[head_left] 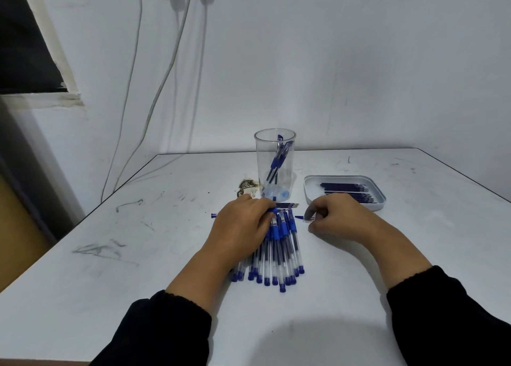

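Clear cup (261,155): blue pens (277,159) | grey tray (379,197): dark refills (345,188)

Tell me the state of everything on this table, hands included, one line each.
Left hand: grips one pen.
Right hand: pinches a small blue-tipped piece.
Pen pile: lying flat, side by side.
Cup: upright, a few pens inside.
Tray: lying flat, holding dark refills.
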Available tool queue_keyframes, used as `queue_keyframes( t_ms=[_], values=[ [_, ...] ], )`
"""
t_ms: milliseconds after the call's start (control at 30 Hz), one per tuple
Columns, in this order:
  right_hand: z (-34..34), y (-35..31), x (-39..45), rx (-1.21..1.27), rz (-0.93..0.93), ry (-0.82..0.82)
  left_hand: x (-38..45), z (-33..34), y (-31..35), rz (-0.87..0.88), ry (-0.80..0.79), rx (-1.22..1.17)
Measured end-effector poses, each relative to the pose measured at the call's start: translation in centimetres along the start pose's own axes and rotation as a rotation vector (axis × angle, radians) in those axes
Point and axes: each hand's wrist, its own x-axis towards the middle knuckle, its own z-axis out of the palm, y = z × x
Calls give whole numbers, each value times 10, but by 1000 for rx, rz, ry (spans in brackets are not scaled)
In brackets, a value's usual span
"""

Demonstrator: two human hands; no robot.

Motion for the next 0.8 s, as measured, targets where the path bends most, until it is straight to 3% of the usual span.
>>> queue_keyframes(
  t_ms=[100,300,467,800],
  values=[
    [-4,0,0,18,-16,16,0,1,-1,-3,-6,6],
    [1,-15,-4,2,-242,236,0,3,-1,-17,-40,-5],
    [15,-18,0,-67,-366,242,1,6,-2,10,-52,5],
    [-2,5,7,64,-228,321,4,6,-18,-111,36,125]
  ],
)
